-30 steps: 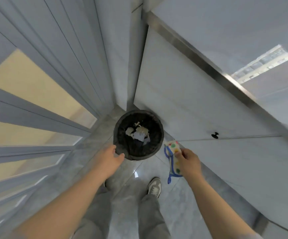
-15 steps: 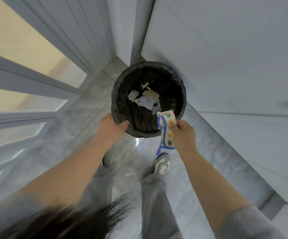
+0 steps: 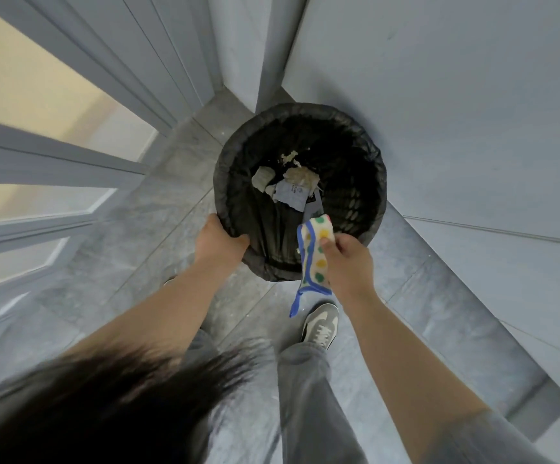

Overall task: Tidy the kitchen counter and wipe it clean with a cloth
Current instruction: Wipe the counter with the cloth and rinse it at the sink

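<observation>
Looks like crumb-dumping time: left hand (image 3: 220, 244) grips the near rim of the bin (image 3: 355, 142), right hand (image 3: 347, 259) pinches the cloth (image 3: 313, 254) over it. Next up, probably a shake, then off to the counter.

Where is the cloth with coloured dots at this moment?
In the head view the cloth is right of centre, pinched in the right hand over the near rim of the black bin, which the left hand grips.

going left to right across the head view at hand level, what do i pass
glass-panelled door → left hand → cloth → right hand → cabinet front; the bin spans both hands, so it is left out.
</observation>
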The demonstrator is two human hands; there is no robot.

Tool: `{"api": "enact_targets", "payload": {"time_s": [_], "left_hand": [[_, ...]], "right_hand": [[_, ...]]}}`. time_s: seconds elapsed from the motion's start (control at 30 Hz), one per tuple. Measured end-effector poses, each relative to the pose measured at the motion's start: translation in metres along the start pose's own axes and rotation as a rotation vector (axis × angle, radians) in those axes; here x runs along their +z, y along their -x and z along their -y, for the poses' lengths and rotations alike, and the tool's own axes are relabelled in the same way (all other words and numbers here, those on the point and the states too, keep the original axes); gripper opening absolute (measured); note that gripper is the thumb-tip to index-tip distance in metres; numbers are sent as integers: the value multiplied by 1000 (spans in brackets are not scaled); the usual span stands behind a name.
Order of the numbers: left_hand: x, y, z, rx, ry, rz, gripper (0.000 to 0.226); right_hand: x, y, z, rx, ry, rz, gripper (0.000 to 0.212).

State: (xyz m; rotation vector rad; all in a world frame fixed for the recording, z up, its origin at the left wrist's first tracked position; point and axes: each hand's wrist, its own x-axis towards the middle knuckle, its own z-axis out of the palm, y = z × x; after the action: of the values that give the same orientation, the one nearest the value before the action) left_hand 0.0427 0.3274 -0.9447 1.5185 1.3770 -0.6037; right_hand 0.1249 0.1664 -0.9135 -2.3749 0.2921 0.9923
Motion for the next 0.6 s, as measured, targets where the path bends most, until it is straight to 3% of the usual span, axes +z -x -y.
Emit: {"api": "enact_targets", "payload": {"time_s": [0.33, 0.43, 0.6], "left_hand": [[-23, 44, -28, 59, 112, 104, 29], [-37, 76, -30, 94, 45, 128, 39], [-67, 158, -47, 183, -88, 145, 25]], "right_hand": [[-28, 26, 17, 13, -37, -50, 29], [-54, 54, 26, 10, -50, -81, 27], [-113, 125, 30, -6, -60, -136, 26]]}}
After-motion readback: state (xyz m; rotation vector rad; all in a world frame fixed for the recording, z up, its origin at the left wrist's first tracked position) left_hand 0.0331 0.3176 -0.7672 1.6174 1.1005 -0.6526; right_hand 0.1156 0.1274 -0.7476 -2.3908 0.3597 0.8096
